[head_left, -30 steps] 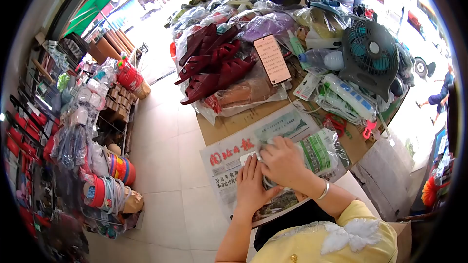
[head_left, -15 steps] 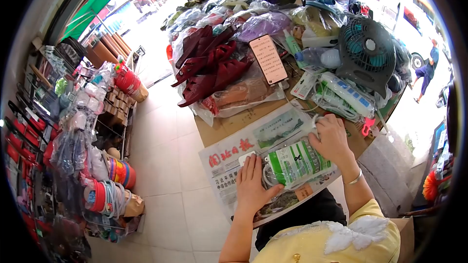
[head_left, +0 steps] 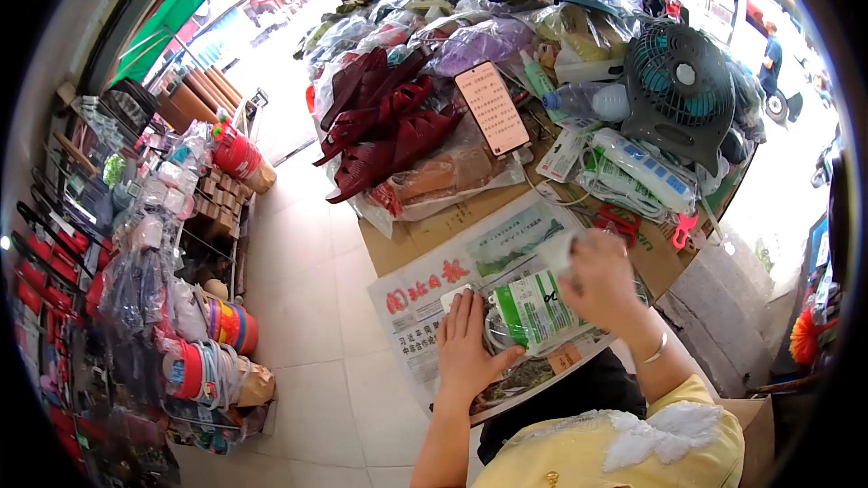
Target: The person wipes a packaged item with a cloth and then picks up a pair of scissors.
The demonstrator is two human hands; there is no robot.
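Note:
A plastic-wrapped package with a green and white label [head_left: 533,312] lies on a newspaper [head_left: 420,321]. My left hand [head_left: 466,348] rests flat at the package's left end, fingers stretched out beside a small white piece [head_left: 454,296]. Over the package's right end is my right hand [head_left: 601,278], blurred by motion, with something whitish and blurred at its fingers. What that is, and how the fingers are set, cannot be made out.
Beyond the newspaper lie dark red sandals [head_left: 384,126], a lit phone [head_left: 493,108], a bottle [head_left: 588,101], a wrapped power strip [head_left: 644,172] and a grey fan [head_left: 683,95]. Goods fill a shelf [head_left: 217,208] at left. A person [head_left: 770,61] stands outside.
My right hand has moved from over the package to its right end and slightly back left, uncovering the label. My left hand has stayed in place. The person outside has moved farther away.

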